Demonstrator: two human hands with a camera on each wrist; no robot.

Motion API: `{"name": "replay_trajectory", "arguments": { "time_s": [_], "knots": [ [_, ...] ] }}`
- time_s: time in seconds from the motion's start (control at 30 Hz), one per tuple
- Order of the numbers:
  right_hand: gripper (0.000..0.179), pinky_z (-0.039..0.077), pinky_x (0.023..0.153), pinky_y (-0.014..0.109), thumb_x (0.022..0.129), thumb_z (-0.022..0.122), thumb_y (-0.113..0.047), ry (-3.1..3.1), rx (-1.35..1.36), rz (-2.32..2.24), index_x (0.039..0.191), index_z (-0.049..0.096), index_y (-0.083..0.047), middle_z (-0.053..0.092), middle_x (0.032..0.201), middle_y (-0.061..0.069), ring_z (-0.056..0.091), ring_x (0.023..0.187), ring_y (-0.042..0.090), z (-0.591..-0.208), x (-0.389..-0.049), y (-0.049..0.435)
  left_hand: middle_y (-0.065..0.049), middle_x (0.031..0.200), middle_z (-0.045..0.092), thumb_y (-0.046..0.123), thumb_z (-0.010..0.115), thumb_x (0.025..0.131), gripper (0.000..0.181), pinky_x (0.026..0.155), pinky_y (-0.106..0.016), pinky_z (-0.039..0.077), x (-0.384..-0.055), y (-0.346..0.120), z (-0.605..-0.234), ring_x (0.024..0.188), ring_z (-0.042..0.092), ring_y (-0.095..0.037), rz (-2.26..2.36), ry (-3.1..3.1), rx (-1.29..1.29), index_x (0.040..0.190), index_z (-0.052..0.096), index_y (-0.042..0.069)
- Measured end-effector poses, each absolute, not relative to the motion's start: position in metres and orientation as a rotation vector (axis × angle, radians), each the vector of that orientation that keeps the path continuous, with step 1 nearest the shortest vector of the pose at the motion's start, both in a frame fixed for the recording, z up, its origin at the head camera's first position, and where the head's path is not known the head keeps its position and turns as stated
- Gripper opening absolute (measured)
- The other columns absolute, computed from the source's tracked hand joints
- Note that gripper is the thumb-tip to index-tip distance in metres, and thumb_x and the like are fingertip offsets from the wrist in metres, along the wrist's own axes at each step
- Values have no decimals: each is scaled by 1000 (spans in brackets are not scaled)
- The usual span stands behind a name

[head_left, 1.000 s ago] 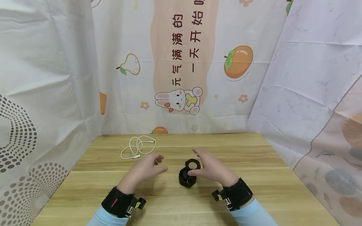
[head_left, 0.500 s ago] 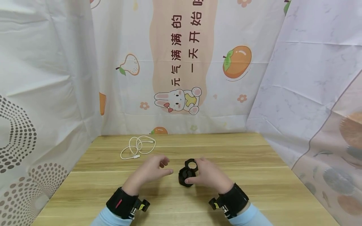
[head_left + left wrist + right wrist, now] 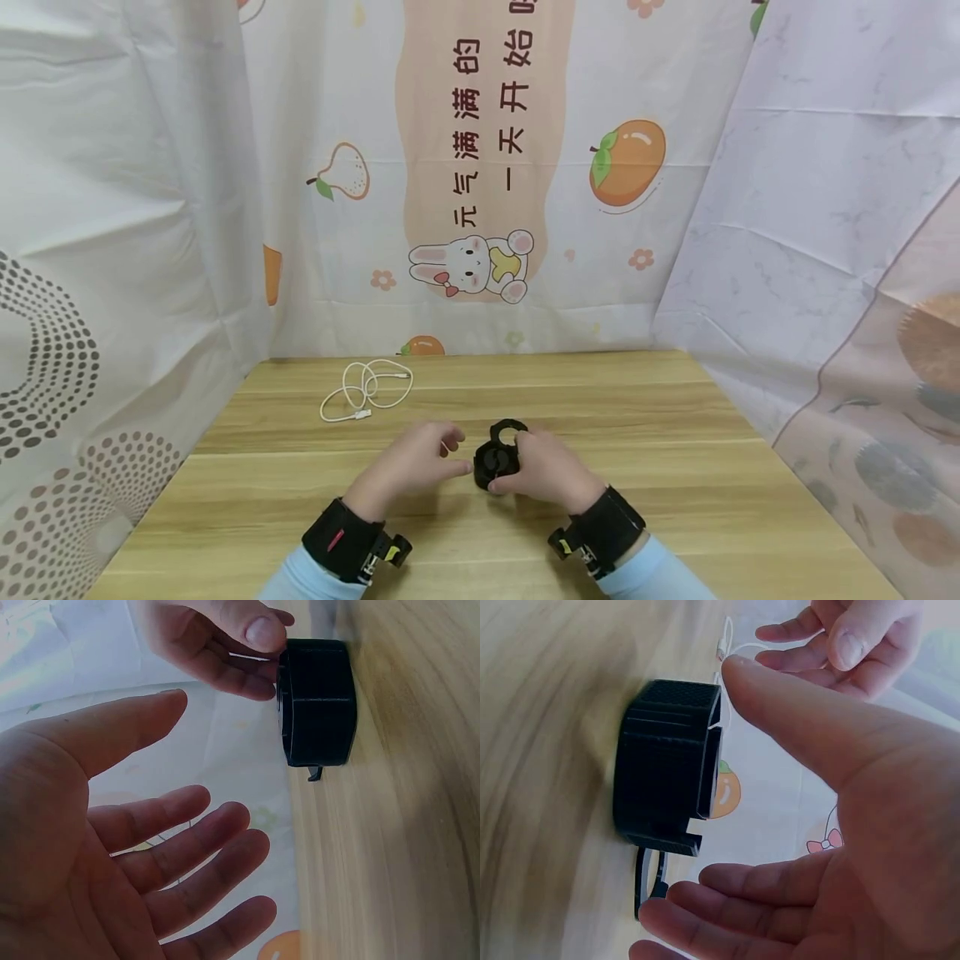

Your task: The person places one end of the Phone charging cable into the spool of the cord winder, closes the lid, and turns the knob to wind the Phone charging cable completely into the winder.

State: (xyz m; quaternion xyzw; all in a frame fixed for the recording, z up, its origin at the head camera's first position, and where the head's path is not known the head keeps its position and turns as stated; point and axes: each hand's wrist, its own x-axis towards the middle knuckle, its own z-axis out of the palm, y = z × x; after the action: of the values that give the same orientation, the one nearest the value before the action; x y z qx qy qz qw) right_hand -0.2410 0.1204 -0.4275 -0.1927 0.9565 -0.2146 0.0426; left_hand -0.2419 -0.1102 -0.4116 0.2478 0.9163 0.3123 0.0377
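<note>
A black, octagonal case [image 3: 495, 464] stands on the wooden table between both hands. Behind it sticks out a flat black ring-shaped part [image 3: 507, 427], also visible low in the right wrist view. My left hand [image 3: 420, 462] hovers just left of the case, its thumb pointing toward it; the left wrist view shows its fingers spread and nothing held. Around the right side of the case lies my right hand [image 3: 553, 473]. In the right wrist view its thumb [image 3: 780, 705] is close to the case's upper rim and its fingers are near the ring; contact is hard to tell.
A coiled white cable [image 3: 367, 390] lies at the back left of the wooden table [image 3: 637, 533]. A printed cloth curtain [image 3: 337, 267] hangs behind the table, with more cloth on both sides. Each wrist wears a black strap [image 3: 609, 527] with a small camera.
The right hand has lowered toward the black case, its fingers drawing in beside it. The left hand has moved right, closer to the case. Case and cable appear to have stayed put.
</note>
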Motion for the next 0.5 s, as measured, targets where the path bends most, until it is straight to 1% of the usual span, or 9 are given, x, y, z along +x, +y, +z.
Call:
{"name": "replay_trajectory", "arguments": {
  "time_s": [0.17,0.27,0.37,0.5],
  "knots": [
    [63,44,61,33,68,78,-52,2930,-605,-645,99,61,-1,57,77,2,52,65,15,-429,-242,118,-3,97,64,41,70,83,41,73,-34,49,-243,-110,-414,90,59,-17,957,2816,768,110,64,11],
    [59,43,59,32,68,79,-48,2932,-609,-648,96,61,-1,56,76,2,51,63,15,-430,-242,118,-6,99,64,41,70,83,41,73,-34,49,-243,-110,-415,91,59,-18,959,2810,768,110,64,11],
    [55,42,57,32,67,81,-45,2929,-606,-659,94,61,-1,55,74,2,50,62,15,-431,-242,118,-5,100,64,45,69,83,44,73,-33,48,-243,-111,-415,91,59,-18,957,2807,761,111,64,12],
    [51,42,56,30,68,81,-45,2920,-600,-668,91,61,-4,54,73,0,50,60,15,-432,-244,118,-4,100,64,49,68,82,47,72,-33,48,-242,-112,-414,90,59,-16,959,2809,748,111,64,13]
  ]
}}
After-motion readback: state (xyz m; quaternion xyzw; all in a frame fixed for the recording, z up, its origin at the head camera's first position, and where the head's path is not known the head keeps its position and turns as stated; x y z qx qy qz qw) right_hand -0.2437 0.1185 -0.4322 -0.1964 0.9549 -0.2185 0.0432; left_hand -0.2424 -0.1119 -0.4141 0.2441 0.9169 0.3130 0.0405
